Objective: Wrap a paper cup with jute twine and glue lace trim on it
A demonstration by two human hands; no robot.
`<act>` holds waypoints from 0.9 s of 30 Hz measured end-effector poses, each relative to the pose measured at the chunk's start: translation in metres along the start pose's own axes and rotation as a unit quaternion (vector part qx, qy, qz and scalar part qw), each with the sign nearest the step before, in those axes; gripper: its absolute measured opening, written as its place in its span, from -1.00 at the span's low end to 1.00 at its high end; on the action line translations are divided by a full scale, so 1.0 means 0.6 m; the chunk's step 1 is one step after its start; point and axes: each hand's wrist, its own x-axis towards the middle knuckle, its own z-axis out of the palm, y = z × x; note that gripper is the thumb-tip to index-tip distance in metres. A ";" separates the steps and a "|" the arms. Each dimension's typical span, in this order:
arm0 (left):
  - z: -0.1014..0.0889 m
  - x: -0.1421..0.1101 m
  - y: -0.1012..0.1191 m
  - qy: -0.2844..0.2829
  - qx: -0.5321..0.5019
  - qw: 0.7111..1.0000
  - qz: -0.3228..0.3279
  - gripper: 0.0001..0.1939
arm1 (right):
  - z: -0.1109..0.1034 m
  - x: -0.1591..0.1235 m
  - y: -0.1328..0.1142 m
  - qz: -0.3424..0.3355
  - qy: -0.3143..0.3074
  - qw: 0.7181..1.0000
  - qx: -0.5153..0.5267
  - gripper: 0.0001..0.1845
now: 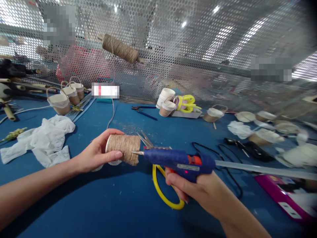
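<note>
Yellow-handled scissors (157,185) lie on the blue table (119,205), partly hidden by the glue gun (168,160) from where I'm standing. Just L of them is the twine-wrapped cup (127,145), on its side in the L hand (99,150): thumb on the near side, fingers round the far side, grasping it nr the white end, prob. so the other end is free for the nozzle (138,153). R hand (198,185) is by the scissors' handles, fingers curled round the gun's grip; can't tell if the trigger's pressed. Nozzle pts L at the cup's side, touching or v. close, can't say which. Red light (186,172) is on; a glue stick (237,167) sticks out the back, R of the scissors. The twine spool (120,48) is up beyond the scissors, to the L, on a rod, prob. so it turns freely; its strand (113,112) drops twd the L hand. Pliers (146,113) lie beyond the scissors, prob. parked out of the way.
</note>
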 end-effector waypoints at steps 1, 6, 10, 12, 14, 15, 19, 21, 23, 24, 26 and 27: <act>-0.001 0.001 0.000 0.006 0.003 1.000 0.004 -0.52 | 0.001 -0.002 -0.001 0.002 0.005 1.000 0.003 -0.72; -0.004 0.006 -0.004 0.026 0.019 0.999 0.014 -0.57 | 0.005 -0.007 -0.014 -0.018 0.071 0.997 0.013 -0.71; -0.003 0.005 -0.005 0.021 0.017 1.000 0.014 -0.53 | 0.006 -0.005 -0.021 -0.009 0.114 0.993 -0.043 -0.69; -0.003 0.005 -0.005 0.021 0.019 0.999 0.018 -0.53 | 0.006 -0.006 -0.022 -0.004 0.121 0.991 -0.063 -0.70; -0.004 0.005 -0.005 0.021 0.022 0.999 0.022 -0.54 | 0.006 -0.006 -0.021 -0.009 0.121 0.990 -0.068 -0.70; -0.005 0.005 -0.004 0.020 0.026 0.999 0.024 -0.53 | 0.005 -0.006 -0.020 -0.012 0.122 0.990 -0.068 -0.69; -0.006 0.004 -0.001 0.015 0.050 0.998 0.033 -0.52 | 0.002 -0.006 -0.013 -0.018 0.126 0.989 -0.080 -0.69; -0.006 0.004 0.001 0.013 0.058 0.998 0.038 -0.53 | -0.001 -0.004 -0.008 -0.026 0.116 0.989 -0.089 -0.68; -0.006 0.004 0.001 0.014 0.066 0.997 0.041 -0.53 | -0.003 -0.001 -0.003 -0.032 0.106 0.989 -0.095 -0.67; -0.006 0.004 0.001 0.014 0.070 0.997 0.042 -0.53 | -0.004 0.000 -0.001 -0.033 0.104 0.989 -0.098 -0.67; -0.007 0.004 0.000 0.013 0.074 0.996 0.044 -0.53 | -0.005 0.001 0.002 -0.034 0.106 0.989 -0.102 -0.66; -0.007 0.004 0.000 0.013 0.075 0.996 0.045 -0.52 | -0.006 0.001 0.003 -0.035 0.110 0.988 -0.105 -0.65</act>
